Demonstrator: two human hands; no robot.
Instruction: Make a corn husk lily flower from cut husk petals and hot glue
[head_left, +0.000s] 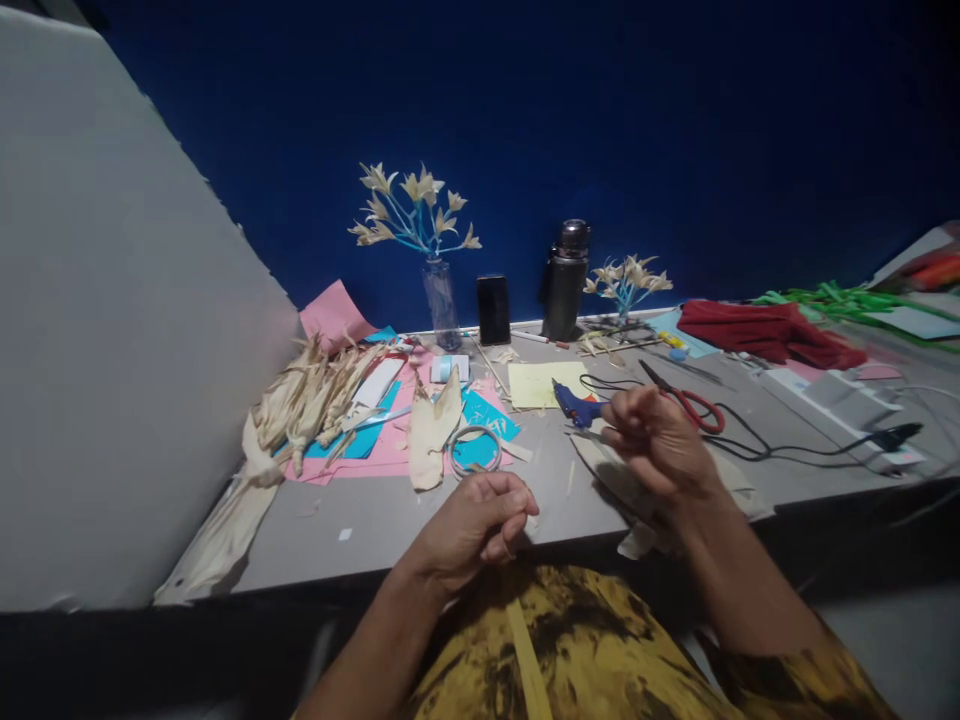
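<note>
- The blue glue gun [576, 405] lies on the bench [300, 540], at the near edge of the yellow paper [536, 385]; take it as the landmark.
- Its long axis slants from the nozzle, at far left, down toward the right hand [664, 445], which is the nearer hand by a clear margin.
- From the right fingers, the gun lies just to the left – they overlap its rear end in view, and touching or apart I cannot tell.
- Right hand's pose: raised to the right of the gun, fingers curled toward the palm, forearm slanting in from the lower right. Whether the tips meet, or hold anything, I cannot tell.
- Left hand [472, 525]: nearer the person than the gun and left of it, at the bench's front edge. Thumb and forefinger are pressed together – anything between them is too fine to make out.
- Beyond the right hand, to the right of the gun, are the red-handled scissors [688, 398]. Left of the gun lie a pale ring [451, 455] and a flat husk piece [435, 425].
</note>
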